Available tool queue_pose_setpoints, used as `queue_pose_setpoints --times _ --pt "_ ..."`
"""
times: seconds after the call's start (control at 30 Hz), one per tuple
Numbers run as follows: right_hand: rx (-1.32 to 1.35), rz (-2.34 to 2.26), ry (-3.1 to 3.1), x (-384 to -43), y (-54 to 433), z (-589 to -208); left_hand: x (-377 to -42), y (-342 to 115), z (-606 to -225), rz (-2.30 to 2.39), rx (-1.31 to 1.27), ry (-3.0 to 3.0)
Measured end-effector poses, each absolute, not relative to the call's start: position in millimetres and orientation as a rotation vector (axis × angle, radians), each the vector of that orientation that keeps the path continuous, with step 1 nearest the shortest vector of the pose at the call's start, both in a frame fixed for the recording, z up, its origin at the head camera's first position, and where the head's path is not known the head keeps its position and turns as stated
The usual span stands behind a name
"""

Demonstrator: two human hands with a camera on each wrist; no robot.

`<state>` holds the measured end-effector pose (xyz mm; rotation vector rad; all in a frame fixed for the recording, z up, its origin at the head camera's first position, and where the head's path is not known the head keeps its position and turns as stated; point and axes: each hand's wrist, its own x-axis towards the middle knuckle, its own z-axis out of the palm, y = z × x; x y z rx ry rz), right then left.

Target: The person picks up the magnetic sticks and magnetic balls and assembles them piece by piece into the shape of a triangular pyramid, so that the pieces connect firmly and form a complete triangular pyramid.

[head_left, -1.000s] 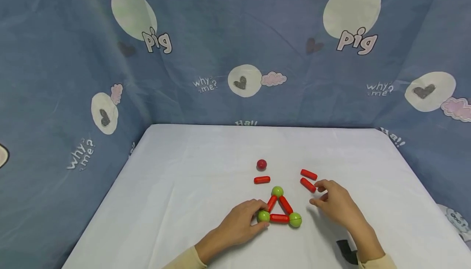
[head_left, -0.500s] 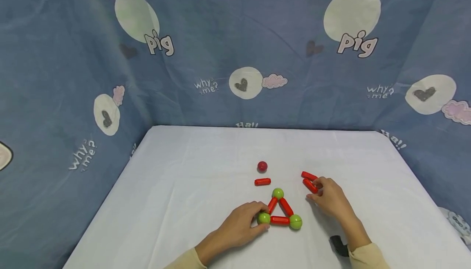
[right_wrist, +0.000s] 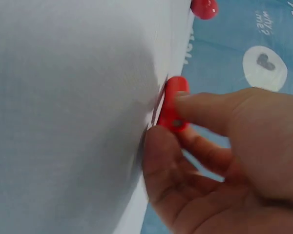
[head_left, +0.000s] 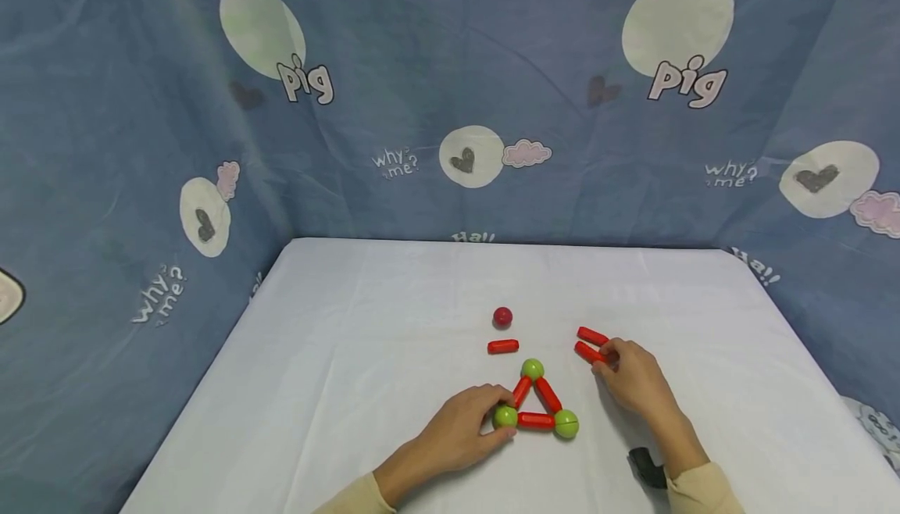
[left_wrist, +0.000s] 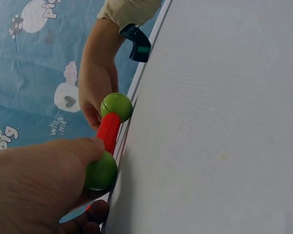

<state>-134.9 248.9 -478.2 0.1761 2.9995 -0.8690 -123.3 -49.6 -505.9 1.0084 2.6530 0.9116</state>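
Note:
A triangle of red rods (head_left: pixel 536 421) and green balls lies on the white table in the head view. My left hand (head_left: pixel 460 426) holds its left green ball (head_left: pixel 505 417) between thumb and fingers; the left wrist view shows the thumb against that ball (left_wrist: pixel 101 171). To the right, my right hand (head_left: pixel 636 377) pinches the near end of a loose red rod (head_left: pixel 587 351). In the right wrist view the thumb lies on this rod (right_wrist: pixel 176 87), with fingers on its other side. Just behind it is another red rod (head_left: pixel 592 335), partly covered by the fingertips.
Behind the triangle lie a single red rod (head_left: pixel 503 347) and a red ball (head_left: pixel 502 316). A black curved piece (head_left: pixel 647 468) sits by the right wrist. Blue printed cloth (head_left: pixel 394 108) hangs behind the white table (head_left: pixel 366 311) and down its sides.
My right hand has moved left onto the nearer of the two right-hand rods and now pinches it; that rod has turned slightly. The left hand stays on the triangle's green ball.

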Motion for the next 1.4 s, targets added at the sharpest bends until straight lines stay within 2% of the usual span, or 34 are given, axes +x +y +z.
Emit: queue_pose_setpoints --times 0.43,0.77,1.4 --pt "0.135 -1.215 3.064 -134.5 238.8 -464.2 -121.8 -50.2 -505.4 0.932 1.041 2.658" --pt "0.061 -1.282 3.158 -131.9 223.4 -447.0 -121.9 -49.6 -504.4 0.903 1.040 2.670" --pt "-0.358 -1.202 3.215 -131.7 182.9 -439.1 -122.2 -49.8 -503.1 0.887 1.034 2.669"
